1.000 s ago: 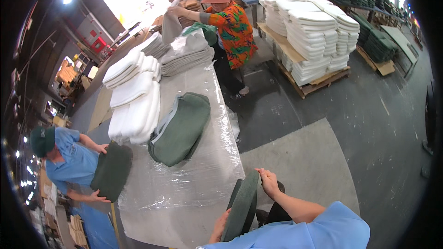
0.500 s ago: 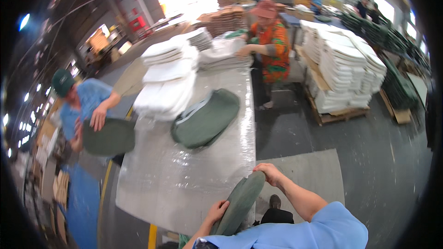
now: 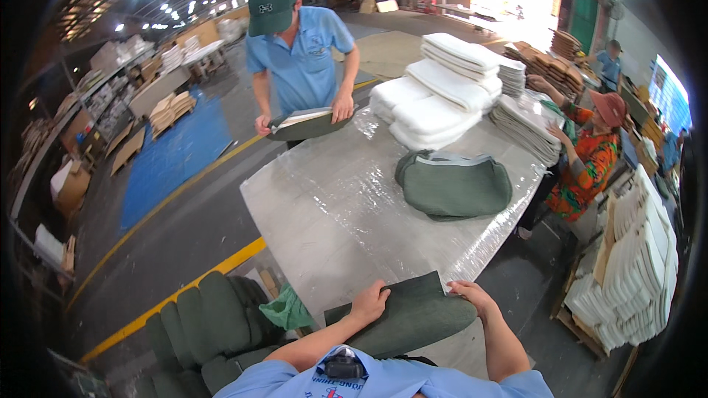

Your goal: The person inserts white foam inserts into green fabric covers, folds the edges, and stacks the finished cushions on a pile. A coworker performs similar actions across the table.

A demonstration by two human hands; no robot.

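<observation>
A dark green, padded fabric cushion cover (image 3: 424,317) lies across my front, over the near edge of the table. Its right end is rounded, and a straight edge faces away from me. My left hand (image 3: 370,304) is closed on that far edge near the left end, fingers bent over the cloth. At the corner on the right, my right hand (image 3: 473,298) pinches the edge, where a thin pale strip shows. Farther up the table rests a loose heap of green covers (image 3: 461,186) with a light grey band along its top.
A plastic-wrapped table (image 3: 317,199) bears white pad stacks (image 3: 442,96). Across it, a person in a cap (image 3: 299,59) holds a green cover with white inside; another in an orange shirt (image 3: 586,155) handles stacked pads. Green cushions (image 3: 214,317) pile at lower left; a loaded pallet (image 3: 582,324) stands right.
My view has swung left. The cover in my hands has turned from steeply slanted to lying crosswise, both hands still on it. The capped person's cover has tipped, showing white along its upper edge.
</observation>
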